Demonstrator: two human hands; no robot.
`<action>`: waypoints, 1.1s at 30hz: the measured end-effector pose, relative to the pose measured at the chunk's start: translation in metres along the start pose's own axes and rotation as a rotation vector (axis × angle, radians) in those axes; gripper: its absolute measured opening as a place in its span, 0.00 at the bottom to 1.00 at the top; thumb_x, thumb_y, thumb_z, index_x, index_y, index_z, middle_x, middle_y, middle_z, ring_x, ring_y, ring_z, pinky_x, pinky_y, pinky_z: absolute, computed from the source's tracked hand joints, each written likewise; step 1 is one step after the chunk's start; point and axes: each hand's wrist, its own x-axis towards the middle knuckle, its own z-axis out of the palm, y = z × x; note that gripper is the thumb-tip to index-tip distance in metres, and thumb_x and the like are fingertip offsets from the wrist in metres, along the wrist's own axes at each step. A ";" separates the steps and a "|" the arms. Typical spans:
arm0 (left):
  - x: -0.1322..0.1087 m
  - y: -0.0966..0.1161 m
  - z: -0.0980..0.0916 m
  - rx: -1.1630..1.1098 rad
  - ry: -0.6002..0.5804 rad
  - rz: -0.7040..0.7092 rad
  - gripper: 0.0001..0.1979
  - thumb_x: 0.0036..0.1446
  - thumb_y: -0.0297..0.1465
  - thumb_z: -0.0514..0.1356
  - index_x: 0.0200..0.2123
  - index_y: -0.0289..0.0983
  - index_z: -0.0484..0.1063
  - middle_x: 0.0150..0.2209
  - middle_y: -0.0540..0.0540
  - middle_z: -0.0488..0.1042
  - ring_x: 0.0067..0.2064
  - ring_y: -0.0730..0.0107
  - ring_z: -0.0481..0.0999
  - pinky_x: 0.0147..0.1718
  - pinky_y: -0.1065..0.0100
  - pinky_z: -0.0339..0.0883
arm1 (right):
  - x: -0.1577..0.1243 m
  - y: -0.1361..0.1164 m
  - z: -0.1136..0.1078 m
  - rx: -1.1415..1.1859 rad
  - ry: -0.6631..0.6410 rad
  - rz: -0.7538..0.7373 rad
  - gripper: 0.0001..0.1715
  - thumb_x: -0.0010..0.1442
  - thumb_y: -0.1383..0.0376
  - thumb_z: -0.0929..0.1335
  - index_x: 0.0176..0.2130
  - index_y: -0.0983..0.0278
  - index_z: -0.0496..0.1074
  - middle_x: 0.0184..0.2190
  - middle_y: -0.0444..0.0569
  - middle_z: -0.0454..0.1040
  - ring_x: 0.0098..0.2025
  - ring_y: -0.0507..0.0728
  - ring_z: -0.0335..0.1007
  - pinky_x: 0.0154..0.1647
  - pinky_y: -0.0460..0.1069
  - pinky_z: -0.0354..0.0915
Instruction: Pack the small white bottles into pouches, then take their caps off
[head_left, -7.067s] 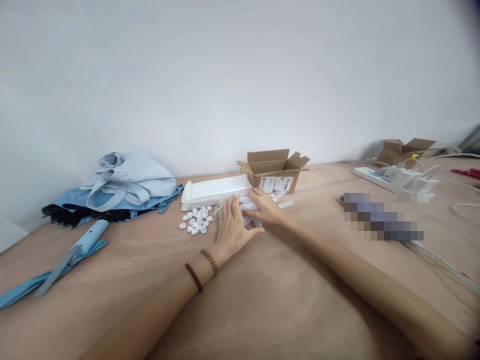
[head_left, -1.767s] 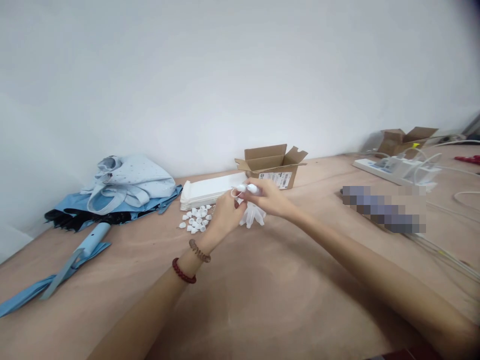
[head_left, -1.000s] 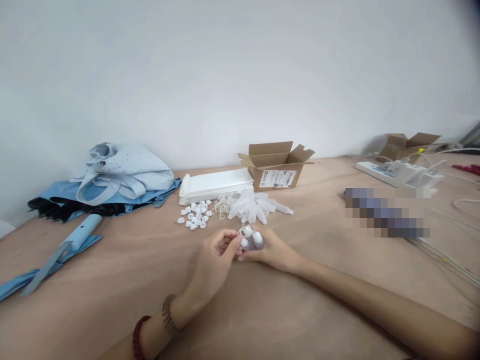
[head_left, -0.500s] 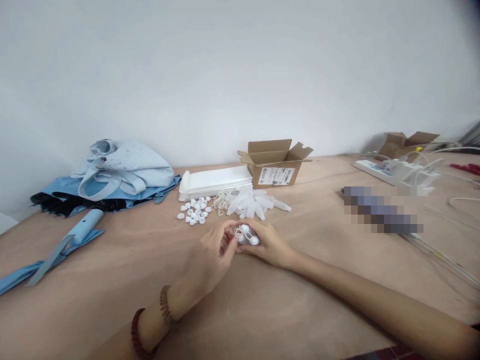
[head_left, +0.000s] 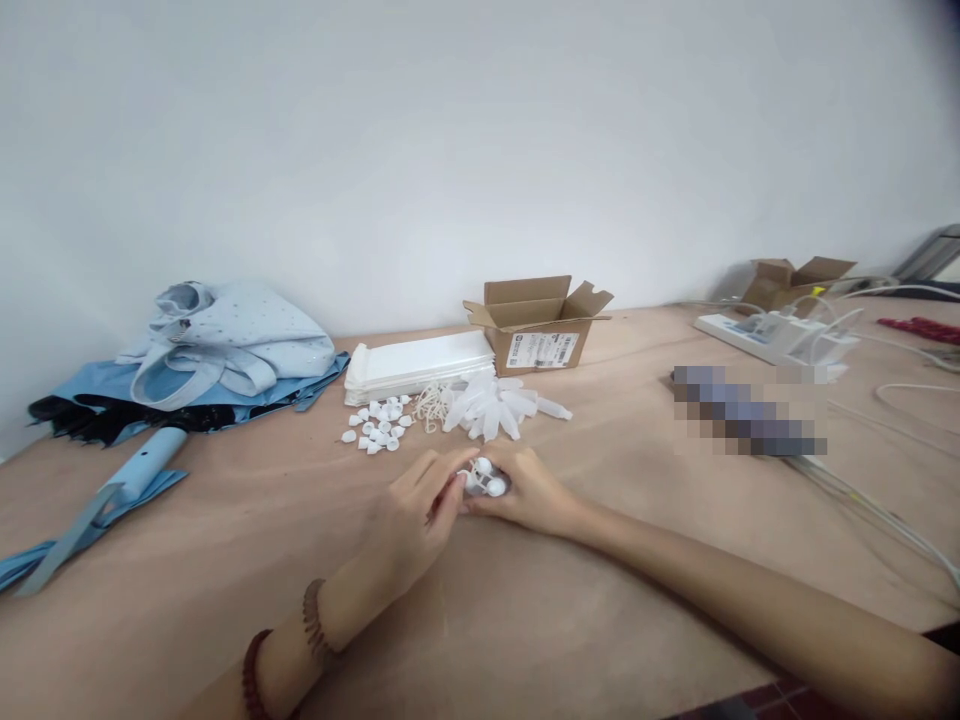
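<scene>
My right hand (head_left: 532, 490) is wrapped around a small bunch of clear plastic bottles with white caps (head_left: 495, 487) turned up towards me; three caps show. A pale rubber band (head_left: 480, 474) lies across the caps. Closed at the left side of the bunch, my left hand (head_left: 420, 505) has its thumb and fingertips pinched at the band, partly hiding it. Beyond my hands are a heap of loose translucent bottles (head_left: 495, 408), a tangle of cream rubber bands (head_left: 431, 407) and scattered white caps (head_left: 381, 425).
Behind the heap stand a stack of white flat packets (head_left: 420, 365) and an open cardboard box (head_left: 540, 345). A blue umbrella (head_left: 150, 465) and a pale bag (head_left: 232, 335) lie left. To the right are a blurred-out object (head_left: 750, 410), a power strip (head_left: 750, 340) and cables.
The view has shifted slightly, so everything sits a little further left. My left fingers have moved in closer over the bunch, and the band's loop looks lower against the caps.
</scene>
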 end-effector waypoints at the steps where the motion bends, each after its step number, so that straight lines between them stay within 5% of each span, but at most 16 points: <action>1: 0.000 0.000 0.000 0.007 -0.011 0.003 0.16 0.62 0.27 0.51 0.52 0.41 0.66 0.34 0.48 0.71 0.33 0.71 0.71 0.32 0.70 0.66 | 0.000 0.000 0.000 0.000 -0.003 -0.003 0.17 0.47 0.55 0.75 0.30 0.63 0.70 0.30 0.45 0.72 0.35 0.55 0.67 0.36 0.48 0.59; 7: -0.002 0.000 0.004 -0.146 -0.021 -0.192 0.14 0.61 0.32 0.53 0.49 0.41 0.67 0.36 0.48 0.74 0.33 0.71 0.73 0.33 0.70 0.69 | -0.002 -0.001 0.000 -0.009 -0.023 0.000 0.13 0.52 0.65 0.71 0.40 0.62 0.70 0.34 0.46 0.74 0.36 0.55 0.68 0.36 0.47 0.60; 10: 0.000 -0.003 0.005 -0.233 -0.051 -0.307 0.12 0.60 0.34 0.54 0.47 0.39 0.67 0.34 0.48 0.74 0.32 0.71 0.74 0.32 0.69 0.69 | -0.004 -0.001 0.001 -0.116 -0.057 0.064 0.09 0.51 0.69 0.68 0.36 0.63 0.68 0.29 0.44 0.72 0.31 0.53 0.67 0.30 0.44 0.56; 15: 0.005 -0.005 -0.003 -0.010 -0.170 -0.184 0.13 0.62 0.34 0.51 0.27 0.37 0.68 0.25 0.50 0.69 0.27 0.72 0.68 0.28 0.68 0.61 | -0.003 -0.003 -0.001 -0.350 -0.101 0.091 0.09 0.50 0.66 0.68 0.34 0.63 0.65 0.29 0.45 0.72 0.30 0.53 0.65 0.27 0.45 0.51; 24: 0.002 -0.004 -0.006 -0.022 0.026 -0.073 0.12 0.58 0.29 0.55 0.22 0.36 0.65 0.21 0.52 0.66 0.24 0.75 0.65 0.26 0.71 0.57 | 0.011 0.006 0.004 -0.534 -0.131 -0.088 0.07 0.54 0.66 0.66 0.35 0.62 0.61 0.34 0.48 0.71 0.35 0.55 0.65 0.30 0.46 0.51; 33: 0.006 0.001 -0.026 -0.066 0.162 -0.268 0.06 0.58 0.31 0.55 0.29 0.38 0.67 0.27 0.53 0.70 0.31 0.73 0.70 0.28 0.73 0.61 | 0.013 0.016 -0.005 -0.620 -0.089 0.009 0.08 0.55 0.66 0.65 0.37 0.62 0.63 0.36 0.48 0.71 0.37 0.55 0.65 0.30 0.46 0.52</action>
